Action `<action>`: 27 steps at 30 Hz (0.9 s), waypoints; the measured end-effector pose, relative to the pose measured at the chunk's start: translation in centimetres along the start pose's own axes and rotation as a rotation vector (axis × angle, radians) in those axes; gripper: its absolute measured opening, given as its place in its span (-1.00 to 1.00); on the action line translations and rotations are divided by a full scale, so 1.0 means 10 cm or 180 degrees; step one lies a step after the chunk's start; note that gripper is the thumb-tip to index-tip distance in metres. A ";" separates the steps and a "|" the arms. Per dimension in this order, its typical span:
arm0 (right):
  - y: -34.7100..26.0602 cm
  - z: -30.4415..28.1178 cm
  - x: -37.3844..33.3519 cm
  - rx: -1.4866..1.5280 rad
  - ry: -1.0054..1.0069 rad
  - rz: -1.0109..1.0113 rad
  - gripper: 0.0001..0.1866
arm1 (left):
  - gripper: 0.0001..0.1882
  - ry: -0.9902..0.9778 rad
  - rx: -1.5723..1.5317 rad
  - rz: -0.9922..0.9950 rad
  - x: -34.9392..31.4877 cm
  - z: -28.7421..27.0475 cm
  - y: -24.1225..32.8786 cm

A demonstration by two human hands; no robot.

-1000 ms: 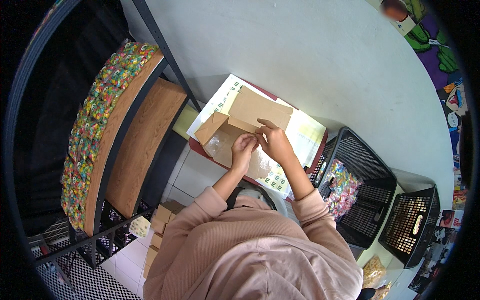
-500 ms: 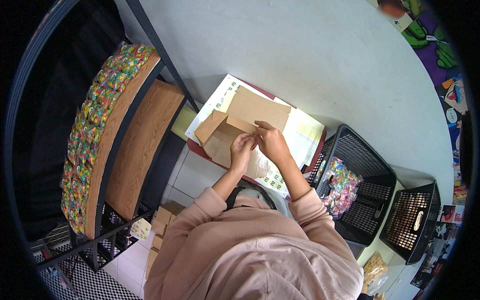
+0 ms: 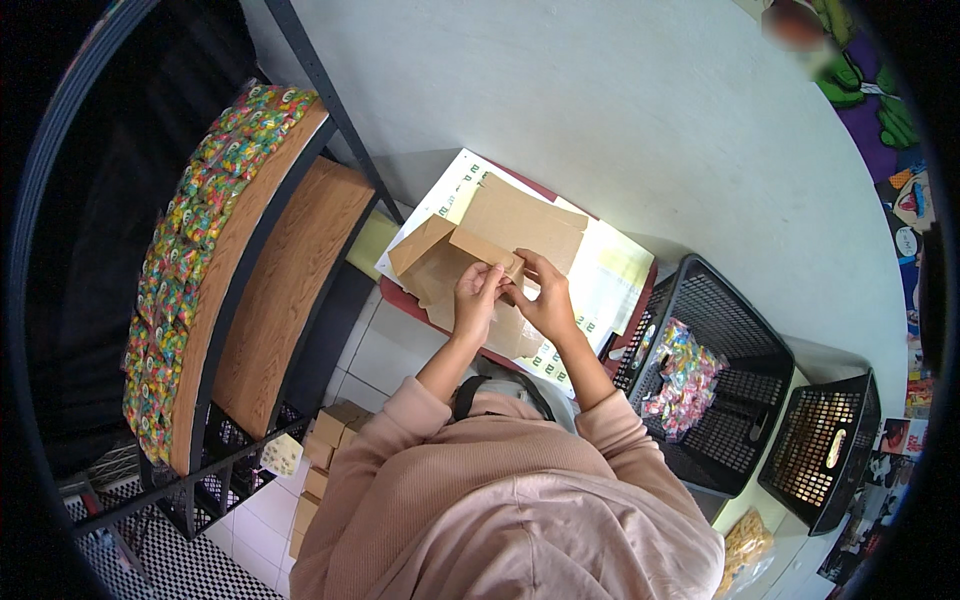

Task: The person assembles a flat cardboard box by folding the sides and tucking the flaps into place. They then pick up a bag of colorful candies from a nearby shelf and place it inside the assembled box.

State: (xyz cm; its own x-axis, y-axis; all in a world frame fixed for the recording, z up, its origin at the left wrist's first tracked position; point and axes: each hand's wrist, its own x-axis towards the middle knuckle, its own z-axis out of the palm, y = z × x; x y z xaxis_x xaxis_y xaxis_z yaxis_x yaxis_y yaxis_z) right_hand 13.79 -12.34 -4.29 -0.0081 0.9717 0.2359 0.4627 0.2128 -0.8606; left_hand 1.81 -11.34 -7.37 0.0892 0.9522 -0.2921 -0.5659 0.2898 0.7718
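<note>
A brown cardboard box (image 3: 422, 246), partly folded with some walls standing, rests on the small table in front of me. My left hand (image 3: 478, 300) pinches the right end of the box with thumb and fingers together. Close beside it, my right hand (image 3: 541, 292) has its fingers bent round the same end, at a flap or corner. The fingers hide just where each one grips. Behind the standing wall, a flat brown cardboard panel (image 3: 525, 218) lies on the table; whether it joins the box I cannot tell.
White printed sheets (image 3: 618, 272) cover the red-edged table. Black plastic crates (image 3: 740, 335) stand at right, one holding colourful packets (image 3: 685, 380). A shelf (image 3: 290, 290) at left carries many bagged sweets (image 3: 200, 240). Small cardboard boxes (image 3: 325, 430) are stacked on the floor at lower left.
My right hand has turned, with its fingers now curled round the box's right end. My left hand has shifted slightly left. The whole view has moved a little.
</note>
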 end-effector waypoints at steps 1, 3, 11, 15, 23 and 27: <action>-0.01 0.02 -0.01 0.0036 0.0074 -0.0030 -0.58 | -0.87 0.0011 -0.0004 0.0053 -0.02 0.01 0.05; -0.04 0.04 -0.02 0.0021 0.0202 -0.0154 -0.57 | -0.87 -0.0110 0.0058 0.0117 -0.08 0.02 0.16; -0.59 0.05 0.02 -0.0482 0.0780 -0.1259 -0.51 | -0.86 -0.0460 0.0524 0.0627 -0.44 0.08 0.81; -0.79 0.11 0.00 -0.0577 0.1037 -0.1614 -0.51 | -0.85 -0.0571 0.0473 0.0684 -0.61 0.07 1.01; -1.08 0.30 -0.02 -0.0528 0.1154 -0.2187 -0.56 | -0.85 -0.0426 0.0343 0.1007 -0.88 -0.07 1.24; -1.24 0.42 -0.04 -0.0503 0.1180 -0.2353 -0.58 | -0.86 -0.0352 0.0253 0.1217 -0.98 -0.17 1.33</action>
State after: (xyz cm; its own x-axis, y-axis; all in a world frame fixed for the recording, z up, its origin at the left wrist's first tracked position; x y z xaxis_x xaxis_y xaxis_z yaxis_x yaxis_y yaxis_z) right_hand 4.36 -14.93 4.40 -0.0788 0.4855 0.8707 0.5716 0.7376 -0.3595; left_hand -8.02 -16.96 4.78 -0.0254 0.9962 0.0836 -0.5107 -0.0848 0.8555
